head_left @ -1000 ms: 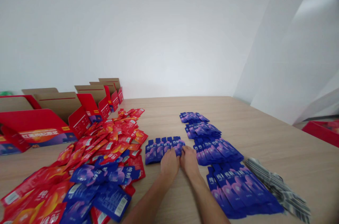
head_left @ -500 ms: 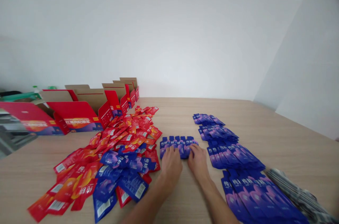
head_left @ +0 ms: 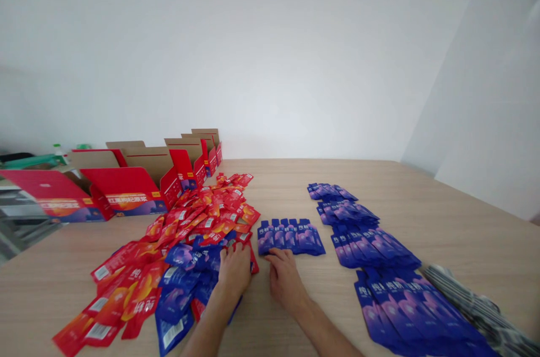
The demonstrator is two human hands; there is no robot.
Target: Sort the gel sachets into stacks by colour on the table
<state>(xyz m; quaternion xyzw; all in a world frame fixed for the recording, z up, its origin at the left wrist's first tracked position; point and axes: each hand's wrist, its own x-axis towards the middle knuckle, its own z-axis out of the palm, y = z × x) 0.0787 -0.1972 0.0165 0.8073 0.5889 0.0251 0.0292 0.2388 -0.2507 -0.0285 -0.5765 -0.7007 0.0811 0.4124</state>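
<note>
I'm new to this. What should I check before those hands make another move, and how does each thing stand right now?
1. Middle row of blue pouches lying print up, tops pointing away from the person: ok.
2. Right hand at the near edge of that row, not covering it all: ok.
3. Left hand gripping a single pouch: cannot tell; it is over the loose pile, its fingertips unclear.
4. Loose pile sorted by colour: not ok; red and blue pouches are mixed.
5. Four blue stacks at the right, print up: ok.
6. Striped bundle clear of the nearest stack: cannot tell; they look very close.
</note>
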